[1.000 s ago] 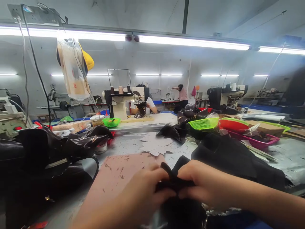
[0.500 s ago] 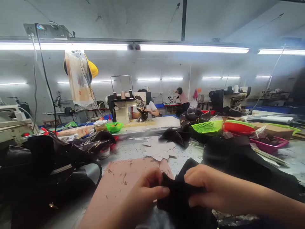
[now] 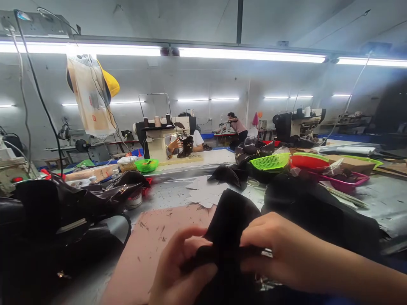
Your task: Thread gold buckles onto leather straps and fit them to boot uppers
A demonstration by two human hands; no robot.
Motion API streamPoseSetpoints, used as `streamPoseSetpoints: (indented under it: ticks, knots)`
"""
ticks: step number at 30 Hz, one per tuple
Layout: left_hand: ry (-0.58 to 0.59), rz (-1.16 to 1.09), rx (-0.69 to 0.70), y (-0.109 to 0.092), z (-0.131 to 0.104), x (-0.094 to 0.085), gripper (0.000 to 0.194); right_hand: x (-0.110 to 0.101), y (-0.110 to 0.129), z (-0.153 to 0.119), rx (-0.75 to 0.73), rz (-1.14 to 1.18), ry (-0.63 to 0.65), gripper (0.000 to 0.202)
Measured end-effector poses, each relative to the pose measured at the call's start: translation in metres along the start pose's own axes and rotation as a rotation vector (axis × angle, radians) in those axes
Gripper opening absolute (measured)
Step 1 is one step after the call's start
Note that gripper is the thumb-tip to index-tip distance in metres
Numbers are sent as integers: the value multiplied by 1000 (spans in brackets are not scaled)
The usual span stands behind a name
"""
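Both hands grip one black piece of soft material (image 3: 230, 220), perhaps a shoe or boot upper, at the near middle of the table. My left hand (image 3: 187, 262) pinches its left edge between thumb and fingers. On the other side my right hand (image 3: 273, 250) has its fingers closed round the right edge. A broad flap of the piece stands up between the hands, and its lower part runs out of view in shadow. Beneath lies a pink board (image 3: 149, 241) with dark scuffs. Shiny metal bits show below my right hand, too dark to name.
Dark leather pieces with buckles (image 3: 95, 203) heap at the left. Black material (image 3: 318, 216) lies at the right. Cut white sheets (image 3: 203, 190) sit ahead, and a green basket (image 3: 270, 162) stands by a red one (image 3: 310, 161). A co-worker (image 3: 197, 140) sits behind a sewing machine (image 3: 159, 144).
The black piece has been turned so that a broad flap now rises between my hands. My left hand has moved left and down a little. The view has shifted slightly.
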State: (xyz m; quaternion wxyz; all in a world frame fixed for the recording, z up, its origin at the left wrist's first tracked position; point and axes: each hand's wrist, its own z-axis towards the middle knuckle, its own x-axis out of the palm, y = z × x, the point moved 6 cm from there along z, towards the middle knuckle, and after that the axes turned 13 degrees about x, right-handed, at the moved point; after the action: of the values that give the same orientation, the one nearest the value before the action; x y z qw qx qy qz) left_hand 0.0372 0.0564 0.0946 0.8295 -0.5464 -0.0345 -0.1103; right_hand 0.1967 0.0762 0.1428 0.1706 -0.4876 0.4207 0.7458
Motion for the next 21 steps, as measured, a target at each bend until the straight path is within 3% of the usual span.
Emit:
streamPoseSetpoints:
  ticks: [2,3,6,9,11,14,17,19,21]
  knots:
    - [58,7,-15,-7,-3,-10,40,2,-8,-7,17,40,-8,9]
    - [151,91,-23,-11,-3,-12,40,4,-11,-10,22,36,-26,7]
    - [588,566,1,-19,5,1,43,14,-5,-16,-53,-55,-67,2]
    - [982,1028,264,-29,11,29,9,24,15,-19,-211,-182,-60,15]
    - [1104,1208,484,-39,9,43,23,23,24,-22,-284,-202,-61,25]
    - [1126,1307,648,-52,1,39,30,13,14,-22,-289,-110,-28,24]
    - [1060,1361,642,-58,2,20,28,6,-16,-7,-264,-15,-17,19]
    - [943,1419,519,-58,19,8,27,1,-34,10,-272,-4,-137,18]
    - [772,1447,323,-54,49,-1,24,-6,-44,26,-216,-57,-418,18]
